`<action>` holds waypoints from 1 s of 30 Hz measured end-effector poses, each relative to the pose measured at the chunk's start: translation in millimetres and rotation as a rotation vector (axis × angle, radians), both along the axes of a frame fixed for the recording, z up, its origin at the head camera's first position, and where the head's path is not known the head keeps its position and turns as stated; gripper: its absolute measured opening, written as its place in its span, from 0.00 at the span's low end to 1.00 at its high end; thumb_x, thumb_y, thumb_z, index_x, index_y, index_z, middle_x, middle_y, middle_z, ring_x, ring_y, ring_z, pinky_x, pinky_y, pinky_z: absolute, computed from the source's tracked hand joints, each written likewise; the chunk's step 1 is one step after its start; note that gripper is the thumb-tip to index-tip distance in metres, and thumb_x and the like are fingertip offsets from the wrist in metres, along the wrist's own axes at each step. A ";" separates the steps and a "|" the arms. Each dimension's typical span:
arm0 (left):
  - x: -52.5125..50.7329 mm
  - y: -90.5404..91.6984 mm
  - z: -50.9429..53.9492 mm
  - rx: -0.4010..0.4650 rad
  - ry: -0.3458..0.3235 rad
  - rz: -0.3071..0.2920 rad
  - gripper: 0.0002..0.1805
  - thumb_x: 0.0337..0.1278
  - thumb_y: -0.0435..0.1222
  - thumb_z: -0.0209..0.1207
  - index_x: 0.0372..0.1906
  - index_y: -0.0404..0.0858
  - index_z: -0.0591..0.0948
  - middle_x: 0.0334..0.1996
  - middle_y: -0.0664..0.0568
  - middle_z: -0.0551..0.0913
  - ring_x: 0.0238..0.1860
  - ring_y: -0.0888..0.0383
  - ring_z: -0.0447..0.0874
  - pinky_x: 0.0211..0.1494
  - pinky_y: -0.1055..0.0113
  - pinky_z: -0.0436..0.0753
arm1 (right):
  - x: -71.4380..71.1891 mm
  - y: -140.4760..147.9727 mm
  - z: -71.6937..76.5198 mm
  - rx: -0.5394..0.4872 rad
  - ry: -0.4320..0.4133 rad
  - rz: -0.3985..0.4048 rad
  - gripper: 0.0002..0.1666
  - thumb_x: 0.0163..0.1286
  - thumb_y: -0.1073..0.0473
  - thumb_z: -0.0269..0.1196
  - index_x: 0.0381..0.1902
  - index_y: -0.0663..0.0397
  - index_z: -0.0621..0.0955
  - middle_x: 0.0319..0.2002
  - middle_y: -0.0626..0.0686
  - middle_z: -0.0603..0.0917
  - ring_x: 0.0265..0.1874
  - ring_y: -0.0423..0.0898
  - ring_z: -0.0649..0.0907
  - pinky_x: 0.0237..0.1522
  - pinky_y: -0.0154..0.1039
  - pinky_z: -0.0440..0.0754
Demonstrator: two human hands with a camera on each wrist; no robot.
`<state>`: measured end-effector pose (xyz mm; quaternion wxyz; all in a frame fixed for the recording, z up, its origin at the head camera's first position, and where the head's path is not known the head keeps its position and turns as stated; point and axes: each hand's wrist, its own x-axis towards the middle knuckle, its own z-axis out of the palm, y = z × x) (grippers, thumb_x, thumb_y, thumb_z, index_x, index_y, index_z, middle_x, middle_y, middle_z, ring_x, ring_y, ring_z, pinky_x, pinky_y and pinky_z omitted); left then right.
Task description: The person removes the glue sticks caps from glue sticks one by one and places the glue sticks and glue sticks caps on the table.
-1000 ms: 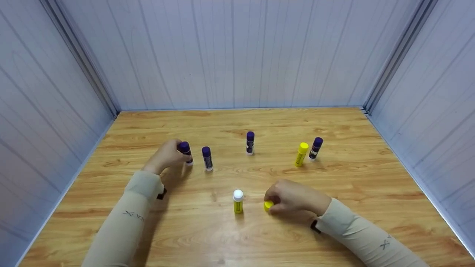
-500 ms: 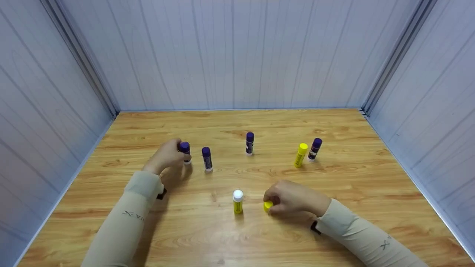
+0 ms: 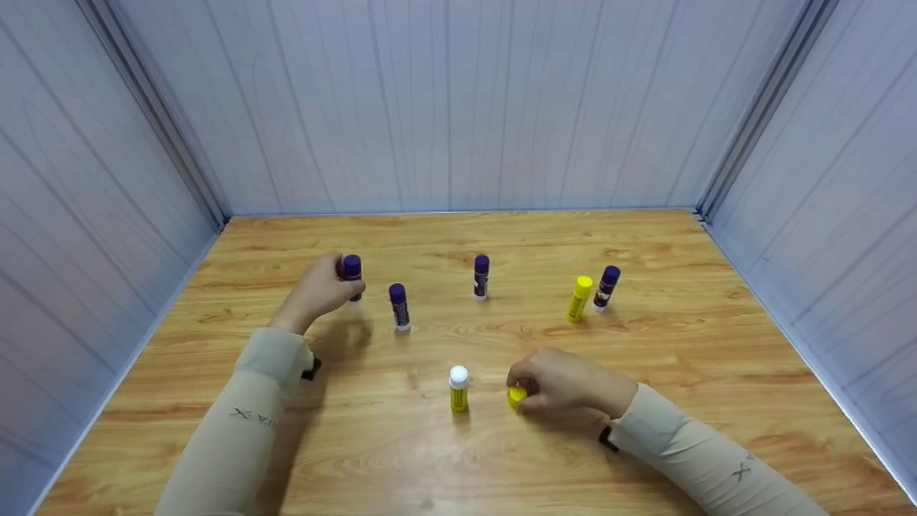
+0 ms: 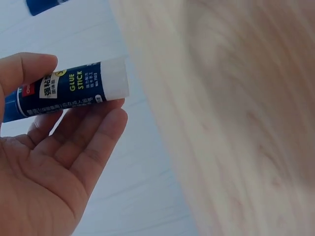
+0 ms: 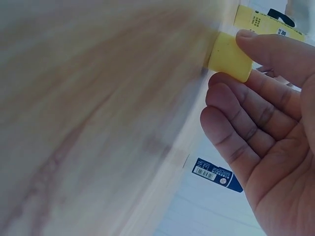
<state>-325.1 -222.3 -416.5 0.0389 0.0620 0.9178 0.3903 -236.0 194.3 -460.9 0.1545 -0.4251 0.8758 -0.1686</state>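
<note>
In the head view, my left hand (image 3: 319, 292) grips a dark purple-capped glue stick (image 3: 352, 268) on the left, upright and above the table. Its printed label and white base end (image 4: 114, 78) show in the left wrist view, thumb on one side and fingers on the other. Nearer the front, my right hand (image 3: 569, 380) pinches a small yellow cap (image 5: 230, 56) between thumb and fingers, down at the tabletop. Just left of that hand stands a yellow glue stick with a white top (image 3: 458, 389).
Other purple-capped glue sticks stand upright: one by the left hand (image 3: 400, 307), one at the back middle (image 3: 481, 278), one at the right (image 3: 607, 288). Beside the last is a yellow-capped glue stick (image 3: 579, 299). Pale panel walls (image 3: 458, 107) enclose the wooden table (image 3: 401, 466).
My left hand has lifted the purple-capped glue stick off the table and moved it slightly away from me. The right hand stays in place on the yellow cap.
</note>
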 end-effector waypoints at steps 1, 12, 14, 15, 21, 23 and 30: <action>0.6 1.8 2.7 0.000 0.007 0.005 0.16 0.71 0.38 0.63 0.53 0.33 0.74 0.46 0.41 0.82 0.44 0.48 0.79 0.50 0.54 0.80 | -0.1 0.2 -0.1 0.000 -0.003 -0.003 0.14 0.71 0.56 0.75 0.51 0.55 0.89 0.37 0.46 0.90 0.32 0.32 0.81 0.39 0.31 0.84; 14.3 33.0 23.3 -0.020 0.209 -0.009 0.13 0.70 0.38 0.64 0.49 0.34 0.77 0.44 0.42 0.84 0.42 0.47 0.83 0.48 0.53 0.83 | -1.8 4.9 3.3 -0.045 0.020 0.000 0.21 0.71 0.50 0.76 0.53 0.59 0.89 0.35 0.47 0.90 0.31 0.32 0.81 0.38 0.31 0.83; 17.4 39.7 25.0 -0.029 0.264 -0.029 0.12 0.69 0.37 0.65 0.48 0.34 0.77 0.43 0.42 0.85 0.42 0.47 0.84 0.48 0.53 0.85 | -2.0 6.0 5.8 -0.071 0.058 0.004 0.21 0.71 0.50 0.76 0.52 0.61 0.89 0.35 0.50 0.90 0.32 0.34 0.81 0.38 0.33 0.84; 19.0 43.1 26.1 -0.033 0.293 -0.042 0.12 0.68 0.36 0.65 0.48 0.34 0.77 0.42 0.41 0.86 0.41 0.47 0.85 0.47 0.53 0.86 | -2.3 6.6 7.2 -0.081 0.077 0.003 0.21 0.72 0.50 0.75 0.52 0.61 0.89 0.36 0.51 0.90 0.32 0.36 0.82 0.39 0.34 0.84; 31.2 63.1 34.0 -0.081 0.447 -0.142 0.11 0.67 0.34 0.67 0.47 0.34 0.78 0.38 0.43 0.89 0.35 0.50 0.89 0.40 0.55 0.89 | -9.0 10.4 15.5 -0.154 0.148 -0.067 0.23 0.75 0.51 0.73 0.56 0.64 0.87 0.43 0.59 0.92 0.40 0.50 0.90 0.45 0.46 0.91; 36.0 69.7 37.2 -0.125 0.494 -0.166 0.11 0.68 0.35 0.67 0.46 0.35 0.79 0.35 0.44 0.89 0.30 0.52 0.86 0.34 0.58 0.86 | -12.4 11.4 18.8 -0.196 0.170 -0.103 0.23 0.75 0.52 0.72 0.57 0.64 0.87 0.45 0.61 0.92 0.43 0.54 0.91 0.47 0.50 0.92; 46.9 90.5 41.6 -0.266 0.617 -0.238 0.12 0.72 0.39 0.66 0.48 0.34 0.81 0.31 0.46 0.86 0.24 0.56 0.79 0.27 0.61 0.78 | -24.8 13.2 29.1 -0.352 0.300 -0.171 0.21 0.74 0.55 0.75 0.57 0.64 0.86 0.45 0.60 0.92 0.42 0.55 0.91 0.48 0.51 0.92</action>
